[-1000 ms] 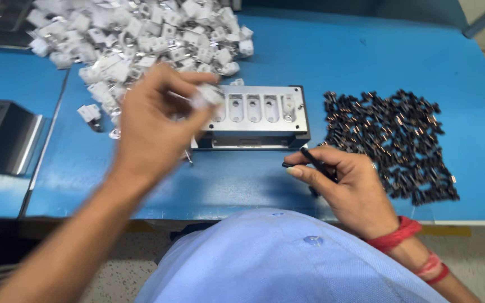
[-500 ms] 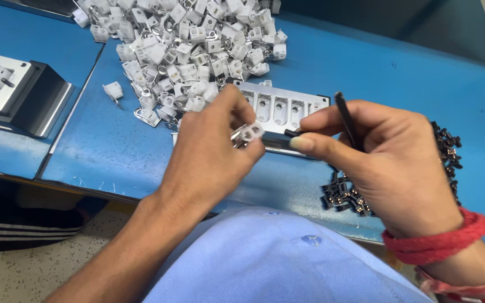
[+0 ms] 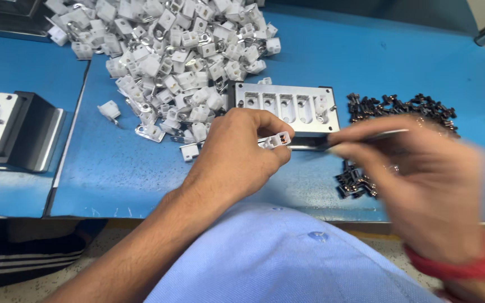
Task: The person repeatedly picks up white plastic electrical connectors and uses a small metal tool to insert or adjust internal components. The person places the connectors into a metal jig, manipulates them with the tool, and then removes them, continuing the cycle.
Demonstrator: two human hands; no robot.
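Two hands in view. My left hand (image 3: 234, 157) pinches a white plastic connector housing (image 3: 278, 139) at its fingertips, just before the metal fixture block (image 3: 287, 106). Right hand (image 3: 422, 179), blurred, grips a thin dark tool (image 3: 366, 137); black parts pile (image 3: 405, 109) behind.

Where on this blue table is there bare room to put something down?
Bare blue table behind the metal fixture and black parts, and left of the left hand. Crowded: the white connector pile and around the blurred right hand.
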